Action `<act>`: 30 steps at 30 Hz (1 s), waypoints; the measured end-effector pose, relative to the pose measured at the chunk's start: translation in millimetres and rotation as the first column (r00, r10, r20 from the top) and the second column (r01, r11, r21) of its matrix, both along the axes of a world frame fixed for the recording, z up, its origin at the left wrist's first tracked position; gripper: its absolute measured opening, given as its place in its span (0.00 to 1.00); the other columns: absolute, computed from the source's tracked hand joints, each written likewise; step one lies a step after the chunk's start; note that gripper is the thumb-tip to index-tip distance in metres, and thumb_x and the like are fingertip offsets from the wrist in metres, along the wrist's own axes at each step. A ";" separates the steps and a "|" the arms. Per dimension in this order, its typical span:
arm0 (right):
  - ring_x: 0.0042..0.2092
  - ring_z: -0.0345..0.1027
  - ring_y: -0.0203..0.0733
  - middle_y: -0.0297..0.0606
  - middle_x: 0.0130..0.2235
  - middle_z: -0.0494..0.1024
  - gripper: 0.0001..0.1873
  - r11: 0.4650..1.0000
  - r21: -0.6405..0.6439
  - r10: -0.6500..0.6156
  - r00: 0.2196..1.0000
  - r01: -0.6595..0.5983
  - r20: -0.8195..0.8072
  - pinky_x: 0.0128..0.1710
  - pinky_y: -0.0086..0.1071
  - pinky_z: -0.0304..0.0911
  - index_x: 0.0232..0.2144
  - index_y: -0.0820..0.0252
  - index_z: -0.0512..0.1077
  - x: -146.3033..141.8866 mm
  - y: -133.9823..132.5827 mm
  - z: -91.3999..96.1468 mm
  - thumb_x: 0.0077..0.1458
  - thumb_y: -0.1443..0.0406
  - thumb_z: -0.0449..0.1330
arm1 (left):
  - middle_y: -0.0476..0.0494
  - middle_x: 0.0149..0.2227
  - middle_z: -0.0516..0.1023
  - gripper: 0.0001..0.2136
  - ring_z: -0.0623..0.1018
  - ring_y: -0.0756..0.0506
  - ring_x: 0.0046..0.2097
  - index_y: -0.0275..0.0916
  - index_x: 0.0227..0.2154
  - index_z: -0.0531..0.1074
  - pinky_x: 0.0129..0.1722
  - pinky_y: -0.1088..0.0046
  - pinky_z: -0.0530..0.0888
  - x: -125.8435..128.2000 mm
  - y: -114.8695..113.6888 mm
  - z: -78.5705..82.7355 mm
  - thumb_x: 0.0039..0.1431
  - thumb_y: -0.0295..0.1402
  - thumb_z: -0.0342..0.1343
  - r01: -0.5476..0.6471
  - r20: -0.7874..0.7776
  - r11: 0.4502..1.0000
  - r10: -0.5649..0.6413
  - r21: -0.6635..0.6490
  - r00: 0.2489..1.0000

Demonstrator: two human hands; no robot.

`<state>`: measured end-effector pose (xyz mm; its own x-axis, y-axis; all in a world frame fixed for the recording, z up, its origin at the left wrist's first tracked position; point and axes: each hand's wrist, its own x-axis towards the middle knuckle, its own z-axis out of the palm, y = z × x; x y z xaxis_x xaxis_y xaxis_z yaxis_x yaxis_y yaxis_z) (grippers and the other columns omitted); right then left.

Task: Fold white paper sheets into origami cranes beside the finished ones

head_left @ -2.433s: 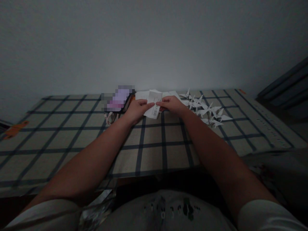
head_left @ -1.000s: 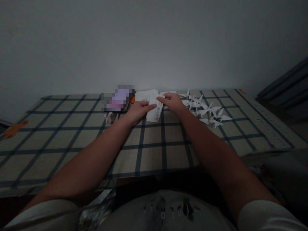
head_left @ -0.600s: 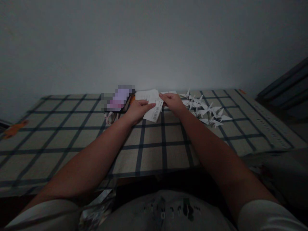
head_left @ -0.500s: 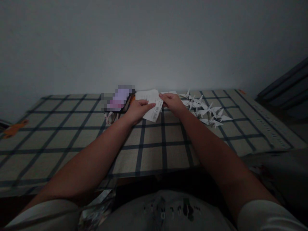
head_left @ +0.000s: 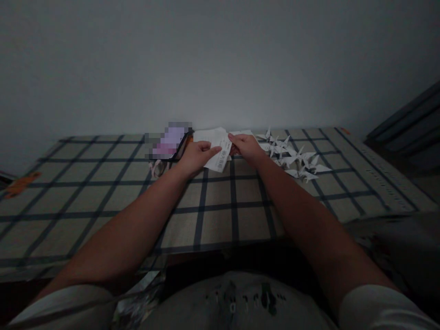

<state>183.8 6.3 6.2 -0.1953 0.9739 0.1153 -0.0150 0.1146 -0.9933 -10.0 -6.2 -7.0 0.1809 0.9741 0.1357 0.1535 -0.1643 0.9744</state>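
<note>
A printed sheet of white paper [head_left: 220, 158] is held between my two hands, above the far middle of the table. My left hand [head_left: 196, 157] grips its left side, thumb lying across the printed face. At its upper right edge, my right hand [head_left: 244, 145] pinches it between thumb and fingers. Another pale sheet [head_left: 209, 135] shows behind the held one; whether it is separate I cannot tell. To the right of my right hand lie several folded white paper cranes [head_left: 302, 162] in a cluster.
A phone with a blurred-out screen [head_left: 170, 141] leans at the back, left of my left hand. The checked tablecloth [head_left: 216, 220] covers the table up to the grey wall [head_left: 220, 64]. An orange flat piece [head_left: 22, 184] lies at the left edge.
The held paper has tilted slightly, its lower corner a little higher. My right fingers have shifted a small way along its edge. The cranes and phone stay put.
</note>
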 end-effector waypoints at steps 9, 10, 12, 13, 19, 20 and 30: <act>0.27 0.72 0.33 0.36 0.24 0.78 0.15 0.994 -0.019 0.109 0.983 -0.108 0.145 0.32 0.28 0.71 0.22 0.62 0.74 1.3 -3.0 0.6 0.55 0.60 0.69 | 0.48 0.22 0.73 0.18 0.71 0.49 0.26 0.37 0.21 0.73 0.24 0.75 0.64 1.4 1.8 0.1 0.48 0.48 0.67 -0.159 -0.004 0.978 0.161 0.137 0.987; 0.26 0.71 0.33 0.36 0.23 0.78 0.16 0.996 -0.008 0.094 0.982 -0.094 0.161 0.32 0.28 0.71 0.22 0.62 0.74 0.6 -2.8 0.4 0.57 0.60 0.68 | 0.48 0.22 0.73 0.18 0.70 0.50 0.26 0.37 0.21 0.72 0.24 0.75 0.64 1.4 2.3 -0.7 0.49 0.48 0.67 -0.165 -0.003 0.976 0.167 0.142 0.986; 0.27 0.71 0.33 0.36 0.23 0.78 0.17 0.996 -0.008 0.086 0.981 -0.086 0.173 0.31 0.28 0.71 0.22 0.61 0.73 -1.2 -3.6 0.5 0.59 0.59 0.66 | 0.49 0.22 0.71 0.18 0.69 0.51 0.25 0.37 0.21 0.72 0.24 0.75 0.63 1.3 2.3 -1.0 0.50 0.47 0.67 -0.191 -0.010 0.968 0.195 0.162 0.981; 0.27 0.72 0.33 0.36 0.24 0.78 0.16 0.995 -0.014 0.096 0.981 -0.095 0.168 0.32 0.28 0.71 0.22 0.61 0.74 -2.0 -4.6 0.8 0.59 0.58 0.66 | 0.49 0.21 0.71 0.18 0.68 0.51 0.24 0.37 0.20 0.71 0.23 0.76 0.62 1.3 1.9 -0.6 0.50 0.47 0.67 -0.207 -0.011 0.963 0.212 0.172 0.977; 0.28 0.72 0.33 0.35 0.25 0.78 0.14 0.981 0.044 0.175 0.962 -0.188 0.212 0.34 0.28 0.71 0.23 0.61 0.74 -4.6 -10.5 3.6 0.59 0.61 0.65 | 0.50 0.22 0.70 0.17 0.68 0.51 0.25 0.37 0.22 0.72 0.23 0.75 0.62 2.1 -1.8 4.6 0.51 0.46 0.66 -0.241 0.058 0.951 0.235 0.192 0.970; 0.27 0.71 0.33 0.34 0.24 0.78 0.15 0.982 0.055 0.164 0.962 -0.180 0.221 0.33 0.28 0.70 0.22 0.61 0.74 -4.8 -10.8 3.8 0.59 0.62 0.64 | 0.50 0.21 0.70 0.17 0.67 0.51 0.25 0.37 0.21 0.72 0.23 0.75 0.62 2.4 -2.1 5.0 0.51 0.46 0.66 -0.248 0.051 0.948 0.243 0.199 0.969; 0.27 0.71 0.33 0.35 0.24 0.78 0.13 0.972 0.037 0.216 0.939 -0.234 0.268 0.34 0.28 0.69 0.23 0.62 0.73 -5.8 -16.5 4.6 0.58 0.63 0.65 | 0.48 0.24 0.72 0.18 0.73 0.47 0.32 0.41 0.22 0.70 0.27 0.74 0.67 3.6 3.0 1.5 0.51 0.49 0.66 -0.368 0.090 0.903 0.357 0.221 0.930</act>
<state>178.0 -10.2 10.8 -0.4403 0.8928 0.0946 0.2098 0.2048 -0.9561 -6.4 -3.2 -5.5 -0.1907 0.9119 0.3635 0.2011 -0.3261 0.9237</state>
